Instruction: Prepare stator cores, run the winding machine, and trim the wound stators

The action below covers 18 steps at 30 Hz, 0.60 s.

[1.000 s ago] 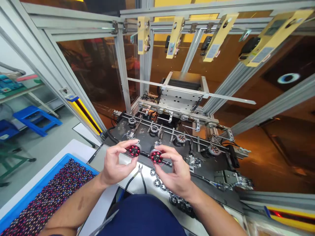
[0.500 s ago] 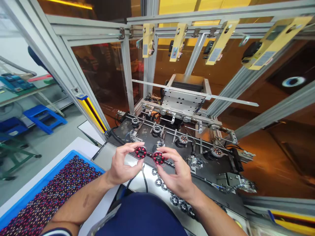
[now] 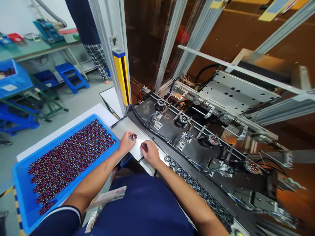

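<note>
Between the fingertips of my left hand (image 3: 126, 141) is a small round motor stator (image 3: 134, 137) with red and dark segments, tilted so its face shows. My right hand (image 3: 151, 152) grips a second red stator (image 3: 143, 146), partly covered by the fingers. Both hands are low over the bare metal ledge (image 3: 128, 124) along the machine's front; whether the stators touch it I cannot tell. To the left, a blue tray (image 3: 94, 118) holds rows of similar red and dark stators. Right of my right hand, a line of silver, spoked round parts (image 3: 182, 173) lies along the ledge.
The black machine deck (image 3: 169, 123) carries several round fixtures, rods and clamps. A metal frame post with a yellow light guard (image 3: 121, 78) rises at its left corner. Blue stools (image 3: 71, 77) and a workbench (image 3: 36, 50) stand farther left, where another person (image 3: 86, 29) is partly visible.
The view has turned left and down. My hands have lowered the two stators from above the deck's edge to the ledge, and they are slightly farther apart. More of the tray shows.
</note>
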### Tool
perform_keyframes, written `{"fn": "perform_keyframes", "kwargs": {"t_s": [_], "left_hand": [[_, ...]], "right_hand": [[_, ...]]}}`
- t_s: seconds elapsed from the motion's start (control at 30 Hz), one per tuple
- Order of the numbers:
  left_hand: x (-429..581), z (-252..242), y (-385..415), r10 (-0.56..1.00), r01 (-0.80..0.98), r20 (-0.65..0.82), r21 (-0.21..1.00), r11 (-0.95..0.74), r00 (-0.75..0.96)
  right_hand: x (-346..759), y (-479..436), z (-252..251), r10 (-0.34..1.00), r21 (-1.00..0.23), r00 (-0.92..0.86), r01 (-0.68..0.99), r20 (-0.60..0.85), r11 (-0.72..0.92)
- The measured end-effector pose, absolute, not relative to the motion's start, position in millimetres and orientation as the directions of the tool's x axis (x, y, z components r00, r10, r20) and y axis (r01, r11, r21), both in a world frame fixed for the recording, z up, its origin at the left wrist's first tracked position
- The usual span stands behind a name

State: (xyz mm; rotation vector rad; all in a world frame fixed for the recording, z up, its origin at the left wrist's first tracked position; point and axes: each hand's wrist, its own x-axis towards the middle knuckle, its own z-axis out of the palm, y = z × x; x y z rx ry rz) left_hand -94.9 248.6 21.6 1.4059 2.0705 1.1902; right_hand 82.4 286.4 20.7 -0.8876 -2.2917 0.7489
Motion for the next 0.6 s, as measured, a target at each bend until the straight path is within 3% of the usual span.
{"fn": "perform_keyframes", "kwargs": {"t_s": [0.17, 0.4, 0.47, 0.53, 0.6], "left_hand": [[-105.2, 16.5, 252.6, 0.914, 0.662, 0.172, 0.738, 0.128, -0.368], [-98.7, 86.6, 278.5, 0.93, 0.732, 0.324, 0.675, -0.099, -0.173], [-72.2, 122.8, 313.8, 0.918, 0.736, 0.394, 0.63, -0.247, -0.03], [-28.4, 157.4, 358.2, 0.835, 0.709, 0.487, 0.494, -0.504, 0.254], [25.9, 180.8, 404.9, 0.729, 0.627, 0.433, 0.378, -0.681, 0.53]], "right_hand": [[57.7, 290.6, 20.4, 0.68, -0.57, -0.657, 0.437, 0.326, 0.695], [200.1, 296.9, 105.9, 0.681, -0.347, -0.633, 0.586, 0.368, 0.732], [269.4, 311.3, 133.9, 0.756, -0.29, -0.552, 0.704, 0.35, 0.649], [338.2, 331.8, 155.6, 0.833, -0.237, -0.456, 0.812, 0.312, 0.533], [397.7, 354.1, 167.6, 0.897, -0.188, -0.369, 0.889, 0.243, 0.416]]}}
